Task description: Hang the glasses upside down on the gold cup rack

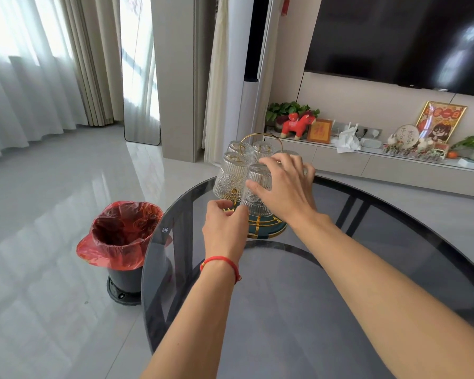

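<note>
Ribbed clear glasses (233, 170), inverted, rack-hung (268, 231)

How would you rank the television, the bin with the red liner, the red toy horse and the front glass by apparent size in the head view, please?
1. Television
2. Bin with the red liner
3. Front glass and red toy horse: about alike; the right hand covers part of the glass, so unranked.

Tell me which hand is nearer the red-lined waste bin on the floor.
Left. The left hand is at the gold cup rack's base on the dark round glass table, on the side of the red-lined waste bin. The right hand grips a ribbed glass farther right.
</note>
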The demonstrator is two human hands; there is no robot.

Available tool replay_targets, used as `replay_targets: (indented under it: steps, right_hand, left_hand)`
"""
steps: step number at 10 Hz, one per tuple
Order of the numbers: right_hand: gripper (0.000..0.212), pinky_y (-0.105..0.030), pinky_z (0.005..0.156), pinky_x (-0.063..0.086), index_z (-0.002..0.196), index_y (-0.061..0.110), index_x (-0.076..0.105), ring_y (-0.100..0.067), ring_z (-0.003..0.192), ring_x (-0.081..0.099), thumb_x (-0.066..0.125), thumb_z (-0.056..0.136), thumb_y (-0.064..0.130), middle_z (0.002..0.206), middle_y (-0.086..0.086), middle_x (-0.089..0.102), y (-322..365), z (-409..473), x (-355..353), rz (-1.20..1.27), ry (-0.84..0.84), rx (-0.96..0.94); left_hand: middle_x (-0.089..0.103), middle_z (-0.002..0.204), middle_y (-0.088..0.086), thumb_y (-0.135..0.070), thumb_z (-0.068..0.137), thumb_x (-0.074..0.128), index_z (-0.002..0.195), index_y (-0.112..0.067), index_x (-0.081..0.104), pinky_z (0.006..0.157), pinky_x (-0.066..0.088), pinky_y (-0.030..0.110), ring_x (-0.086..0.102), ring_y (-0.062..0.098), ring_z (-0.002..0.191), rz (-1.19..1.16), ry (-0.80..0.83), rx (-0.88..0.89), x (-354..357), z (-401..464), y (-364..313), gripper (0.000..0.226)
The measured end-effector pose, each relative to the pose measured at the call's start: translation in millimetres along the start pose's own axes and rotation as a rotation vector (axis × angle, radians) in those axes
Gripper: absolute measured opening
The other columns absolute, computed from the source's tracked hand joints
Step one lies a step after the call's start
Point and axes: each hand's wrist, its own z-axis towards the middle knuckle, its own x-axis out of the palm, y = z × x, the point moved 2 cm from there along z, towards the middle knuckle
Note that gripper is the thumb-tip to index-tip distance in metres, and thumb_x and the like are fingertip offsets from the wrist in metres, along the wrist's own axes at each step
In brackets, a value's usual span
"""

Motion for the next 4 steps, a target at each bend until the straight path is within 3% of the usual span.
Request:
replay_targets:
  steps: [1,2,4]
  right_hand:
    - [0.039,-0.046,0.108,0.031,0.132,0.026,0.064,-0.025,0.126,0.052,0.055,0.1,0.047,0.131,0.001,0.066,1,-5,0,0.03,-0.009,-0.051]
    - [0.042,-0.042,0.111,0.032,0.138,0.021,0.06,-0.027,0.127,0.053,0.055,0.102,0.042,0.134,-0.001,0.065,-4,-6,1,0.054,0.047,-0.086]
    - [0.052,-0.041,0.123,0.03,0.148,0.008,0.052,-0.026,0.144,0.043,0.058,0.1,0.026,0.152,-0.01,0.054,-14,-35,-15,0.186,0.011,-0.126]
  left_hand:
    - [0.062,0.09,-0.006,-0.022,0.088,0.06,0.115,-0.02,0.055,0.064,0.05,0.03,0.062,0.012,0.077,-0.009,0.001,0.01,0,0,-1,0.027]
    - [0.063,0.09,-0.006,-0.021,0.087,0.061,0.114,-0.019,0.057,0.058,0.047,0.029,0.06,0.008,0.077,-0.03,0.01,0.018,2,-3,-4,0.028]
    - [0.068,0.092,-0.006,-0.023,0.084,0.061,0.109,-0.022,0.062,0.07,0.054,0.034,0.064,0.008,0.082,-0.028,0.037,0.089,-1,-14,-9,0.025]
